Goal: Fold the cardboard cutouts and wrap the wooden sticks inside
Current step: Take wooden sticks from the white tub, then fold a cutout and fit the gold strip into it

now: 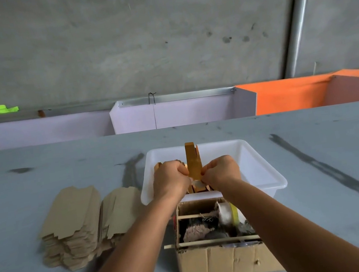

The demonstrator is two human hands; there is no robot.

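Both hands are up over the white rectangular plastic tray (259, 170), working together: the left hand (170, 179) has its fingers curled round the lower part of an upright, folded brown cardboard cutout (193, 160), and the right hand (222, 170) pinches that same piece from the other side, fingertips tight against its edge. The cutout stands tall between them, its top poking above the knuckles, and whether wooden sticks sit inside it cannot be told. More brown pieces peek out behind the left hand inside the tray. Just in front of the tray sits an open corrugated cardboard box (219, 262) with thin wooden sticks (214, 240) laid across its top and a roll of tape (228, 214) among grey rags. Off to the left on the grey surface (324, 195) lie two fanned stacks of flat tan cardboard cutouts (75, 225), well apart from the hands
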